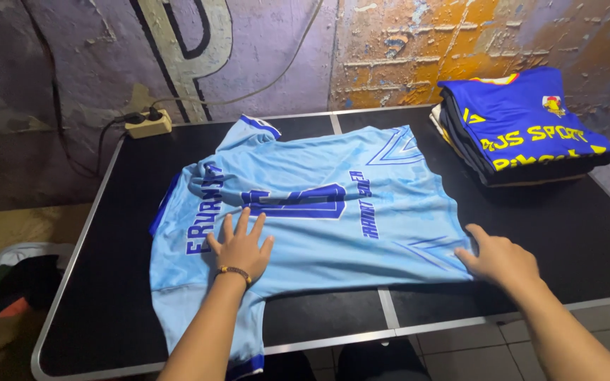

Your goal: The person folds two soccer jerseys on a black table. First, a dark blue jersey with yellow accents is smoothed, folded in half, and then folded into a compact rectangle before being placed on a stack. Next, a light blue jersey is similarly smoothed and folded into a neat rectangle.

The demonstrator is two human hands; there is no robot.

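Head view: looking down on a black folding table (566, 233) against a painted, peeling wall.
Jersey position: light blue jersey (333, 212) lying flat and back-up across the middle of the table, directly ahead of both hands.
Jersey long axis: running left to right, collar end toward the left edge, hem toward the right.
Near sleeve: hanging over the front edge of the table at lower left, below the left forearm.
Far sleeve: pointing away toward the wall, near the power strip (148, 124).
Left hand (241, 247): resting flat with fingers spread, pressing the cloth just below the dark blue lettering; beaded bracelet showing at the wrist.
Right hand (499, 257): lying at the hem end, fingers curled loosely on the jersey's edge, thumb reaching onto the fabric; gripping or merely pressing, impossible to tell.
Hands relative to each other: well apart, one near each end of the jersey, both along its near long edge.
Nearer hand: left sitting over the shoulder half, right sitting at the hem.
Stack of folded jerseys (524, 130): piled at the far right corner, dark blue on top, apart from the spread jersey.
Clothes pile (8, 282): lying on the floor left of the table.
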